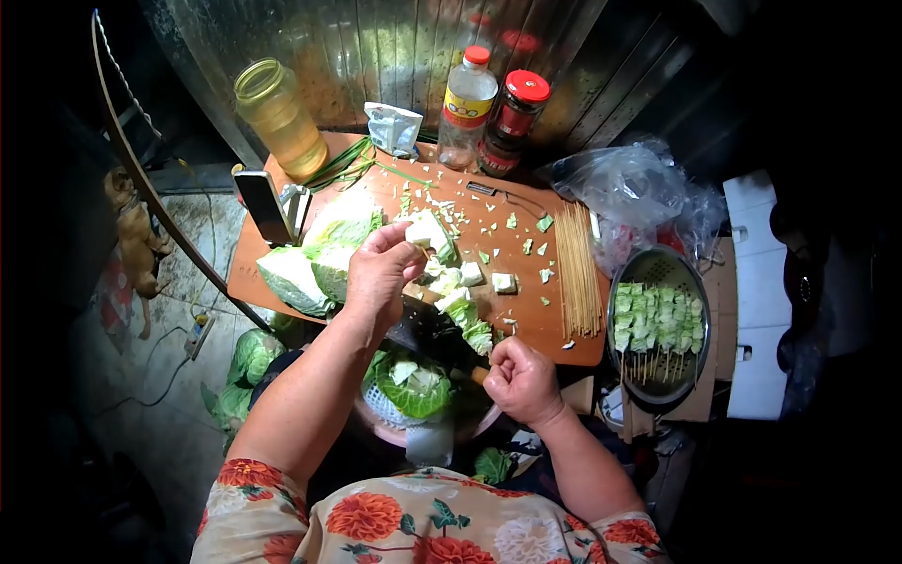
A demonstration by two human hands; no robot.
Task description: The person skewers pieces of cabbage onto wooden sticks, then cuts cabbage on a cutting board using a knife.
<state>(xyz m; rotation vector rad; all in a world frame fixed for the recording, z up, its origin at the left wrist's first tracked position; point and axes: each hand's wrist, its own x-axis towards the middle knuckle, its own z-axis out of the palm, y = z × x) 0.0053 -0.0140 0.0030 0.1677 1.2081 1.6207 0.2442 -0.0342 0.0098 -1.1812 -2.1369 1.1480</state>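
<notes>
Where the cut cabbage (460, 306) lies towards the middle of the near edge of the table (554, 324), the left hand (383, 268) reaches in with thumb and fingers pinched together against its upper end; whether a thin stick runs between the fingertips is too small to tell. Curled into a loose fist, the right hand (526, 381) is at the near edge, right beside the end of a wooden handle (477, 374); whether the fingers grip it cannot be told. A dark blade (423, 329) shows between the two forearms.

Loose white squares (505, 282) sit just right of the cut cabbage, and small scraps spread towards the far edge. Large cabbage chunks (343, 240) rest near the left edge, with a phone (263, 207) propped behind them. Along the right edge lies a bundle of thin sticks (575, 273). Just past that edge, an oval bowl (662, 264) holds a row of skewered cabbage (658, 320). A jar of yellowish liquid (289, 136) stands at the far left corner, and a red-capped bottle (468, 108) at the far edge.
</notes>
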